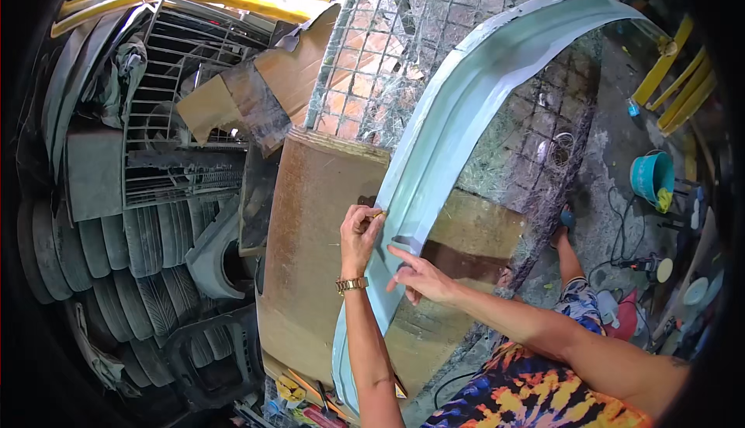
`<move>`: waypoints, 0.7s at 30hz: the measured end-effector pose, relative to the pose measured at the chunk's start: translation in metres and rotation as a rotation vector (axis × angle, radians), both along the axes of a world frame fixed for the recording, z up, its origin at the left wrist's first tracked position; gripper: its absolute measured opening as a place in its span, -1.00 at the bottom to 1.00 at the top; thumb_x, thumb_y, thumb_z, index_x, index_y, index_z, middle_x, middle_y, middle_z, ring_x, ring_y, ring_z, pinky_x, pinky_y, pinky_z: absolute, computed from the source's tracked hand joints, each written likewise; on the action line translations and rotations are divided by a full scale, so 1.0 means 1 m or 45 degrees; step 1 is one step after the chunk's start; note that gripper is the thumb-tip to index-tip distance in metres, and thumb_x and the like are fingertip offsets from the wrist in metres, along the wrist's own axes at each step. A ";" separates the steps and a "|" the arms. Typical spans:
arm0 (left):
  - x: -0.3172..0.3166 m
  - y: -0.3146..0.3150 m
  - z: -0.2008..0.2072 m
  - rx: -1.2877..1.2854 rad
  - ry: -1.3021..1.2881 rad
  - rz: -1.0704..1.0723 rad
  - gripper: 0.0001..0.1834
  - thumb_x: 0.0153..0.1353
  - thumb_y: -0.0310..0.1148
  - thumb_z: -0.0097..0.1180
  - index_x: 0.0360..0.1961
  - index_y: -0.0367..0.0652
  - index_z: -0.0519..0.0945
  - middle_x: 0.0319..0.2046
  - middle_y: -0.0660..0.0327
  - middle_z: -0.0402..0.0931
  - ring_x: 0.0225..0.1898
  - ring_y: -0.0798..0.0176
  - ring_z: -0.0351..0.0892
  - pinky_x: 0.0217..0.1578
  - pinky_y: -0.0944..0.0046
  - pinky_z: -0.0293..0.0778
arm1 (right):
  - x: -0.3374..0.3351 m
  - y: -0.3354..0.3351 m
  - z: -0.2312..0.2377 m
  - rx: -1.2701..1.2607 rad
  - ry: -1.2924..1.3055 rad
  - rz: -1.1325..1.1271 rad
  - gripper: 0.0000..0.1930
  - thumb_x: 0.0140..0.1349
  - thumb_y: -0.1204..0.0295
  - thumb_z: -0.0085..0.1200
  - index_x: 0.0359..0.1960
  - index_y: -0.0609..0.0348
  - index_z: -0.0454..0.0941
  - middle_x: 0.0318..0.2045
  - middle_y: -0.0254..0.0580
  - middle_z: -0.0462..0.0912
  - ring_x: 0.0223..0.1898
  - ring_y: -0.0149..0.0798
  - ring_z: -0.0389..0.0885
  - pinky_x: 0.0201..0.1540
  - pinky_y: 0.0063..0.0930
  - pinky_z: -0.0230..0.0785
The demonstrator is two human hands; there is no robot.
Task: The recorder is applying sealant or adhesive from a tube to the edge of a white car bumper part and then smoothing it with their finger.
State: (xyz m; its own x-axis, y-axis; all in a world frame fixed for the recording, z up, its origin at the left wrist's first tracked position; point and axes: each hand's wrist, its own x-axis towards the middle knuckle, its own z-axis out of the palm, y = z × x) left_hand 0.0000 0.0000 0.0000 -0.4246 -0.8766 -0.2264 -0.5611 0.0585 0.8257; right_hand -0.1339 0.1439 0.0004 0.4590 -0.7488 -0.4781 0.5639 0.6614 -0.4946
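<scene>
The middle of the view is filled by a long bench, its far part covered with wire mesh and its near part with a brown board. Across it a long, pale blue curved panel is laid, hollow like a trough, its far end bent round to the right and its near end brought down to the bench's lower edge. To the left, dark tyres are stacked in rows; above them stands a barred metal rack, by which jumbled items are held that cannot be made out. Beside the rack, brown cardboard is propped. On the floor at right a teal bucket is seen, with a yellow cloth-like item lodged at its mouth. The right hand is held spread over the panel, forefinger extended; whether the surface is touched cannot be told. The left hand, with a gold watch worn at the wrist, is placed at the panel's left rim, fingers curled toward the thumb; whether anything is pinched cannot be told.
</scene>
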 end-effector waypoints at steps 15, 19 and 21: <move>0.005 0.015 -0.013 -0.327 0.151 0.625 -0.93 0.23 -0.53 0.21 -0.33 -0.29 0.57 -0.33 0.28 0.44 -0.30 0.40 0.45 -0.25 0.38 0.41 | -0.002 -0.018 0.002 0.044 0.052 -0.147 -0.23 0.40 0.41 -0.05 0.52 -0.06 -0.23 -0.21 -0.16 0.68 -0.55 -0.50 0.49 -0.53 -0.55 0.48; 0.010 0.047 0.005 -0.339 0.272 0.790 -0.89 0.30 -0.41 0.20 -0.27 -0.23 0.57 -0.36 0.36 0.49 -0.32 0.48 0.41 -0.29 0.43 0.35 | -0.002 -0.039 -0.001 0.072 0.091 -0.207 -0.18 0.39 0.38 -0.03 0.52 -0.19 -0.33 -0.21 -0.15 0.68 -0.54 -0.50 0.48 -0.53 -0.53 0.48; 0.005 0.066 0.019 -0.266 0.312 0.959 -0.88 0.30 -0.42 0.20 -0.24 -0.23 0.56 -0.36 0.34 0.50 -0.34 0.47 0.39 -0.30 0.41 0.36 | 0.002 -0.044 -0.007 0.123 -0.079 -0.266 -0.16 0.38 0.35 -0.01 0.52 -0.21 -0.34 -0.22 -0.15 0.68 -0.54 -0.51 0.47 -0.54 -0.52 0.47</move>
State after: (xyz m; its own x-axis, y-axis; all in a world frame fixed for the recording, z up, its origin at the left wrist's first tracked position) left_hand 0.0046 0.0659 0.0192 0.2784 -0.9604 -0.0042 -0.3162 -0.0958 0.9438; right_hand -0.1320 0.1000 -0.0068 0.3293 -0.7831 -0.5276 0.7210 0.5693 -0.3951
